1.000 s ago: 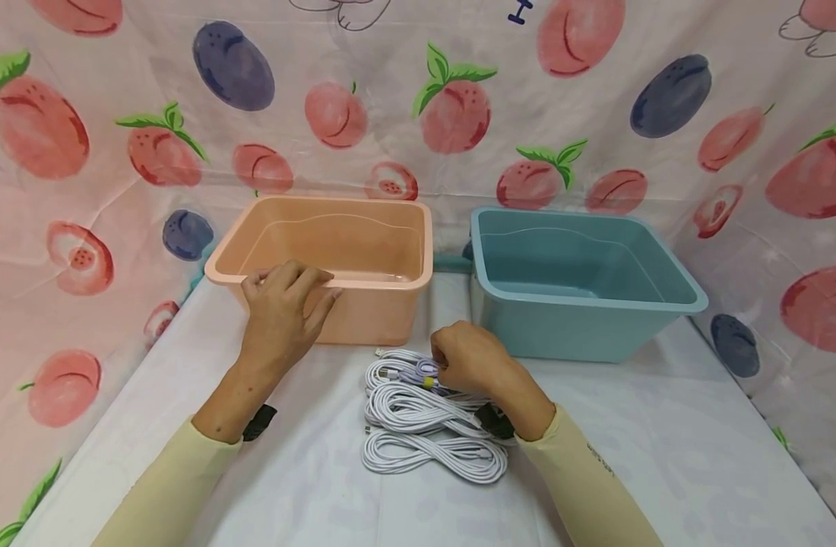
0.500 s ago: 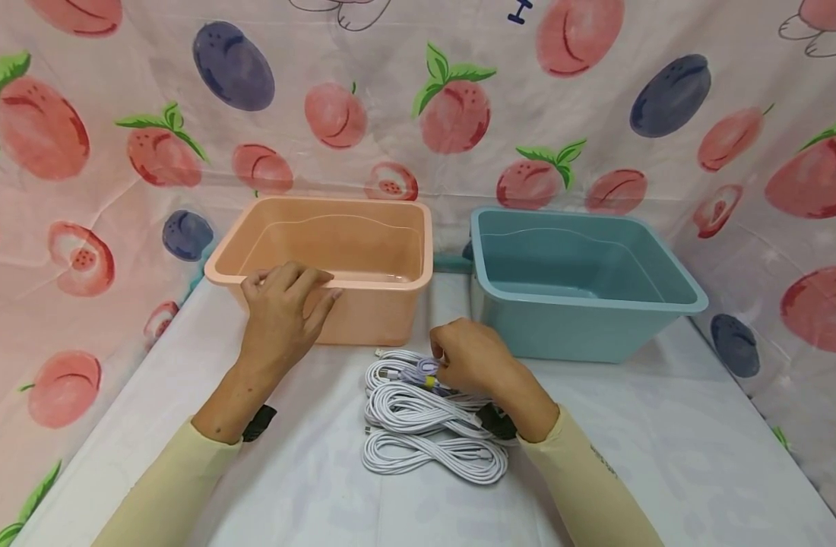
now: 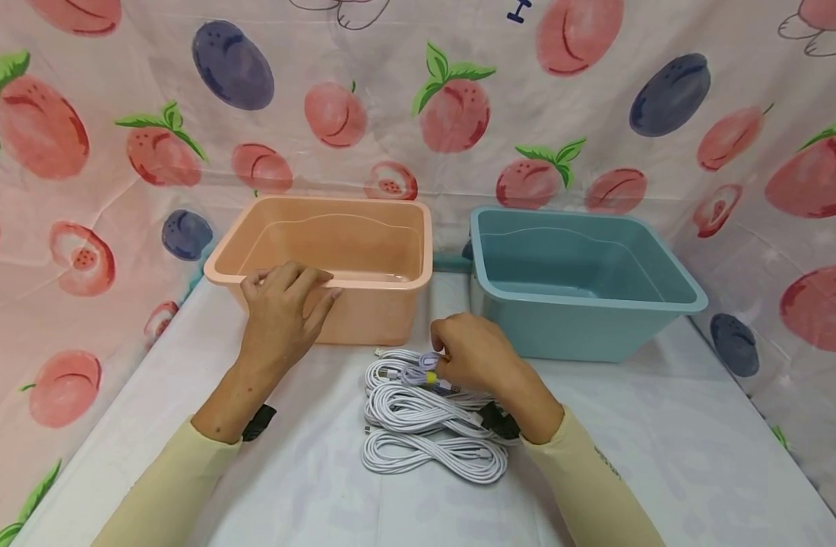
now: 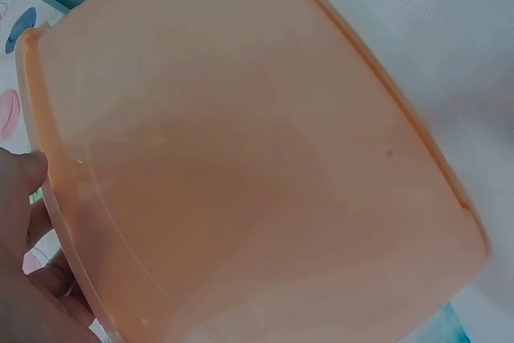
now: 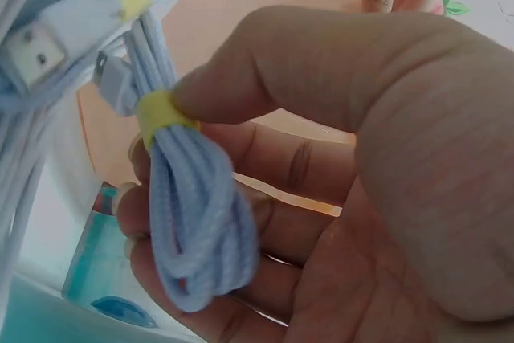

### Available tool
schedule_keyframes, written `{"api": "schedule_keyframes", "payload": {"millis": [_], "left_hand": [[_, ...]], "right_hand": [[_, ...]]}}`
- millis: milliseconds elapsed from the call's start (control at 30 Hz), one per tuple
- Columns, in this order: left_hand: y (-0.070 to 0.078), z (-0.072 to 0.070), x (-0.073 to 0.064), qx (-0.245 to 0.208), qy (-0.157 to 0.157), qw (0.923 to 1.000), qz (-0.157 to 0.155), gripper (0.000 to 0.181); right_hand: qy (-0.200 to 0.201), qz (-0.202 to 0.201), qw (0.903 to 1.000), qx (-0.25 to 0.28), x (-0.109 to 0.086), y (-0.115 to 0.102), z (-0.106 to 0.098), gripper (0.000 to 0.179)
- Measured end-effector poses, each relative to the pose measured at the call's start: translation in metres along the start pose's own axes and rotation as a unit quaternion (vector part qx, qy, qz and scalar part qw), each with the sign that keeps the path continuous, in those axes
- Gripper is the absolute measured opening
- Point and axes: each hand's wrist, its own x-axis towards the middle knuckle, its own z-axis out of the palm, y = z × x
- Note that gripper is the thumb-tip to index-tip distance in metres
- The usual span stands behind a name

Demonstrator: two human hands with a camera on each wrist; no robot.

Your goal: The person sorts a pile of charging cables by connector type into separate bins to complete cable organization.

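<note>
My left hand (image 3: 281,311) holds the front rim of the peach plastic bin (image 3: 370,311), thumb outside and fingers over the edge. In the left wrist view the bin's front wall (image 4: 241,158) fills most of the picture. My right hand (image 3: 478,357) is over the back of a pile of white cables (image 3: 418,410). The right wrist view shows it pinching a pale lilac USB cable bundle (image 5: 193,206) at its yellow tie (image 5: 161,116). Another lilac cable (image 5: 64,30) with a yellow tie and USB plug lies beside it on the pile.
A teal bin (image 3: 562,327) stands right of the peach bin, just behind my right hand. Both bins stand on a white-covered table (image 3: 302,486). A fruit-print cloth (image 3: 391,91) hangs behind and along the sides.
My right hand has risen slightly and shifted back, showing more of the lilac cable and yellow tie beneath. The left hand has stayed on the bin's rim.
</note>
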Motion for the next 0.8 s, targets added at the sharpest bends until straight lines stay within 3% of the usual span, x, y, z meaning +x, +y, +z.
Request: {"api": "schedule_keyframes", "payload": {"millis": [567, 800], "left_hand": [[-0.001, 0.001, 0.0, 0.005, -0.003, 1.0, -0.001, 0.025], [-0.002, 0.001, 0.001, 0.002, 0.005, 1.0, 0.006, 0.022]], "right_hand": [[0.062, 0.005, 0.998, 0.006, -0.005, -0.003, -0.015, 0.011], [0.1, -0.011, 0.9947, 0.017, -0.006, -0.005, -0.022, 0.011]]}}
